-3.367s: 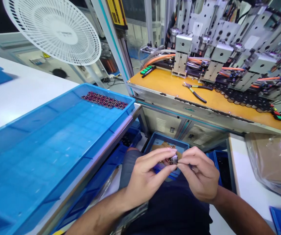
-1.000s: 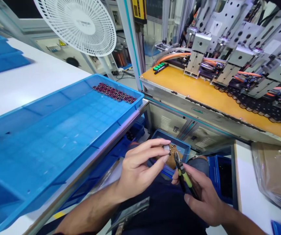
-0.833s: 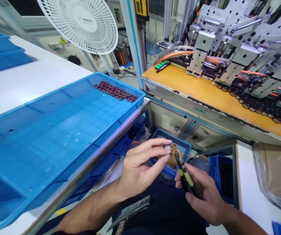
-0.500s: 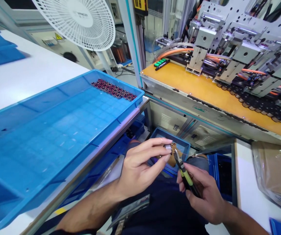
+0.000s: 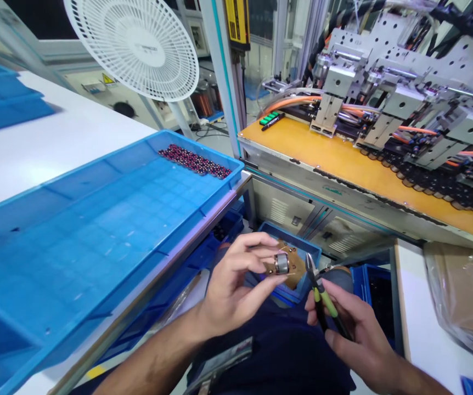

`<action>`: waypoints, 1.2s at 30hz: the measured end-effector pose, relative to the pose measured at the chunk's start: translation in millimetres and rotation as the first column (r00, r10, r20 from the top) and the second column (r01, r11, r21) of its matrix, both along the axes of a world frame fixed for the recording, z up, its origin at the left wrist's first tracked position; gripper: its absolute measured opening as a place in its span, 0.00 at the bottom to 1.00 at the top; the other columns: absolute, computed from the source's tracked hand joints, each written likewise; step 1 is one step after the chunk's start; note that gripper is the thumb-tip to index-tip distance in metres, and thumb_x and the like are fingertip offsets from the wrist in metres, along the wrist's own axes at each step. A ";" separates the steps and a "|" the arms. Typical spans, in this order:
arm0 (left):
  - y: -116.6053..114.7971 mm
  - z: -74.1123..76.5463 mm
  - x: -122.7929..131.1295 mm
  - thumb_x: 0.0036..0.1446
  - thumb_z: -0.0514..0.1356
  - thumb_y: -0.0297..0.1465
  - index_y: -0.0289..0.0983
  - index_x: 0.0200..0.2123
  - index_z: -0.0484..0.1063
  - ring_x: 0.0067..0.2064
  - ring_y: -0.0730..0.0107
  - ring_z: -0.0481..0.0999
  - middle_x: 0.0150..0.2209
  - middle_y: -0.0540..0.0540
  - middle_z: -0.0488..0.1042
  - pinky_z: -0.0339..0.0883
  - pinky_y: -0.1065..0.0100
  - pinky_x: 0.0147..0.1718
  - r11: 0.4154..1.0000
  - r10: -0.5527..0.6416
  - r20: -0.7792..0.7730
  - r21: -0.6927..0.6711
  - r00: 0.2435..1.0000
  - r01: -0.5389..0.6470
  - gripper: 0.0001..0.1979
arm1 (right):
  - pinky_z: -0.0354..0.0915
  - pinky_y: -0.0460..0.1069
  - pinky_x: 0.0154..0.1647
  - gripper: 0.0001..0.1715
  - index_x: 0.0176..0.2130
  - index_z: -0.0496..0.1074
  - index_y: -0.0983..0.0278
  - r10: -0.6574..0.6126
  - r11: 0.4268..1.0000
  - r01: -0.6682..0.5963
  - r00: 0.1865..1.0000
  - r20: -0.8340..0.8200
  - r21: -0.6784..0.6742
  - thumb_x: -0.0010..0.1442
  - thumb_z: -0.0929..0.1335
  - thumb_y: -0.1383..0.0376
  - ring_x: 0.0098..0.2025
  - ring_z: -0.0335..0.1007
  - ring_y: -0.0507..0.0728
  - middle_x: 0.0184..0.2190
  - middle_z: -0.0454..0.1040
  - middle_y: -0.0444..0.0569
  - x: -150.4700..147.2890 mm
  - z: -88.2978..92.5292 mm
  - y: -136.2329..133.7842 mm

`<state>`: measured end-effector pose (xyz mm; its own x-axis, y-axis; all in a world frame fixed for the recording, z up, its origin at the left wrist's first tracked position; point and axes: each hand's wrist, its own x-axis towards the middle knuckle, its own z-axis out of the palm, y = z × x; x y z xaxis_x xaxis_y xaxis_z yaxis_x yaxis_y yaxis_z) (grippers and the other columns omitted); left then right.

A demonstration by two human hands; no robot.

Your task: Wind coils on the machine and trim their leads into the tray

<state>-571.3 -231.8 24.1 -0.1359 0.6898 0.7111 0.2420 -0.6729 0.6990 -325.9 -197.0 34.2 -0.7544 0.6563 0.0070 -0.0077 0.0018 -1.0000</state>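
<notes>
Between the fingers and thumb of my left hand (image 5: 240, 280) sits a small cylindrical motor core (image 5: 281, 264), grey round its middle, with fine wire ends at its edge. My right hand (image 5: 354, 329) is closed round the green-and-black handles of a pair of cutting pliers (image 5: 322, 299). The pliers' jaws point up and stand apart from the core, a little to its right. Below both hands, a blue bin (image 5: 314, 249) on the floor side holds brown sheet material and several small parts, partly hidden by my left hand.
A long blue tray (image 5: 96, 219) on the white table at left holds rows of small dark-red and black parts (image 5: 195, 162) at its far end. A white fan (image 5: 138, 46) stands behind. At right is a machine with an orange top (image 5: 294, 142); plastic-wrapped cardboard (image 5: 462, 296) lies nearer.
The pliers have moved right and down, away from the core, and their handles have spread. My left fingers have turned the core so its grey side shows. The view has tilted up slightly.
</notes>
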 end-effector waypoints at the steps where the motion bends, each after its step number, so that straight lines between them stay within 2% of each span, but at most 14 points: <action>1: 0.3 -1.1 0.3 0.49 0.63 0.09 0.40 0.48 0.63 0.50 0.61 0.79 0.49 0.42 0.74 0.80 0.62 0.43 1.000 -0.025 0.043 0.008 0.999 0.025 0.29 | 0.70 0.53 0.53 0.40 0.64 0.60 0.45 0.003 1.000 -0.003 1.000 0.013 0.012 0.60 0.65 0.77 0.45 0.73 0.53 0.49 0.71 0.49 2.2 1.2 -0.7; 6: -0.3 -3.6 3.0 0.47 0.63 0.08 0.41 0.50 0.60 0.50 0.59 0.81 0.48 0.43 0.77 0.78 0.54 0.49 0.998 -0.047 0.091 0.054 0.995 0.042 0.32 | 0.69 0.56 0.55 0.43 0.65 0.61 0.48 0.007 0.999 -0.008 1.000 0.021 0.043 0.57 0.66 0.79 0.47 0.74 0.56 0.50 0.72 0.51 2.6 5.8 -4.8; 11: -2.6 -2.6 2.5 0.48 0.64 0.09 0.41 0.50 0.60 0.50 0.59 0.81 0.47 0.42 0.80 0.75 0.53 0.53 0.998 -0.029 0.063 0.063 0.998 0.025 0.31 | 0.69 0.57 0.55 0.46 0.64 0.62 0.47 0.041 0.999 -0.042 0.998 -0.051 -0.016 0.54 0.65 0.82 0.48 0.74 0.57 0.50 0.73 0.51 -3.5 12.5 -7.5; 18: -3.1 -3.1 1.3 0.52 0.64 0.13 0.42 0.49 0.60 0.47 0.61 0.82 0.45 0.43 0.81 0.77 0.53 0.50 0.999 0.026 0.033 0.044 0.999 -0.028 0.27 | 0.67 0.56 0.56 0.49 0.65 0.59 0.42 0.125 0.986 -0.136 0.985 -0.120 -0.093 0.55 0.63 0.83 0.50 0.72 0.54 0.51 0.72 0.48 -10.5 17.8 -6.2; 29: -4.6 -7.4 0.6 0.51 0.63 0.11 0.41 0.48 0.61 0.48 0.61 0.82 0.45 0.43 0.81 0.76 0.54 0.51 1.000 0.014 0.068 0.017 0.998 -0.016 0.28 | 0.69 0.53 0.46 0.47 0.65 0.58 0.41 0.137 0.980 -0.152 0.983 -0.118 -0.125 0.57 0.63 0.82 0.43 0.71 0.52 0.47 0.72 0.46 -16.7 14.8 -2.9; 36: -6.6 -6.7 -1.4 0.51 0.63 0.11 0.41 0.48 0.62 0.48 0.61 0.82 0.45 0.42 0.82 0.77 0.54 0.51 1.000 0.005 0.080 -0.005 0.997 -0.004 0.27 | 0.70 0.51 0.42 0.47 0.64 0.61 0.45 0.118 0.979 -0.133 0.987 -0.105 -0.151 0.54 0.64 0.82 0.39 0.71 0.51 0.44 0.72 0.47 -16.2 8.2 -4.1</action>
